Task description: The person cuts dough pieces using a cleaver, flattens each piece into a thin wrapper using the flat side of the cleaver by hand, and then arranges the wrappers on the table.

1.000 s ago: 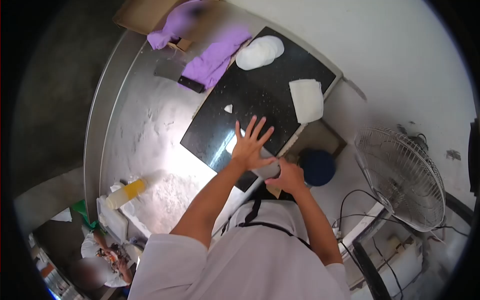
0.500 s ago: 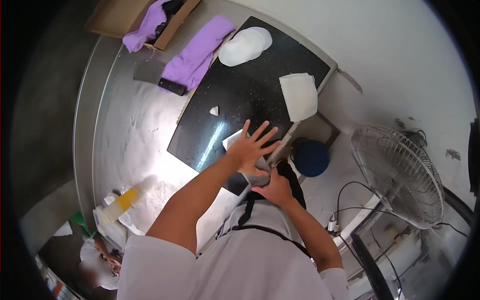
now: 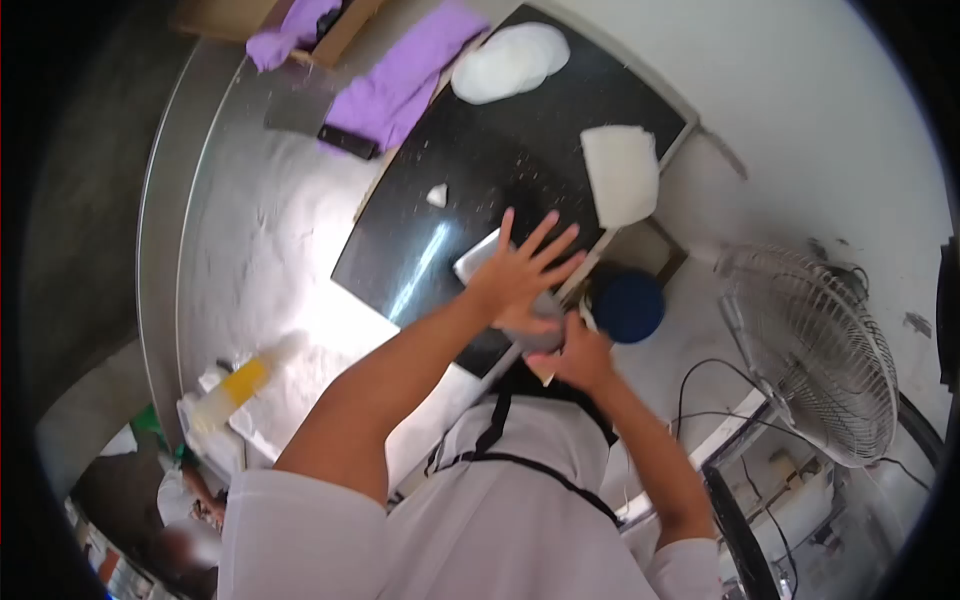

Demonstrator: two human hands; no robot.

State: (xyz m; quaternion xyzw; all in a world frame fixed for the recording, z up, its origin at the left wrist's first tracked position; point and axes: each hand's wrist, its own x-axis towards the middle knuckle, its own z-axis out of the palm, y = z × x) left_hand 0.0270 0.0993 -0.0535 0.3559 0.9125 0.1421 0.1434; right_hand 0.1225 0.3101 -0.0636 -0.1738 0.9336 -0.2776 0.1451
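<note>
My left hand lies with its fingers spread over a wide, flat metal blade, which looks like a cleaver, on the black board. Close by, my right hand is closed at the cleaver's near right end, where a tan piece like a handle shows. Whatever is under the blade is hidden. A small white lump, like dough, sits on the board ahead to the left. Farther off are overlapping thin white rounds, and a folded white cloth lies at the right edge.
Left of the board, another cleaver with a black handle lies by a purple cloth. A cardboard box stands behind. To the right are a blue round container and a fan. A yellow-banded container stands lower left. Another person is beyond.
The board and its surroundings sit slightly higher in view. My right hand has shifted a little to the right and looks more closed around the cleaver's end. My left hand stays spread over the blade.
</note>
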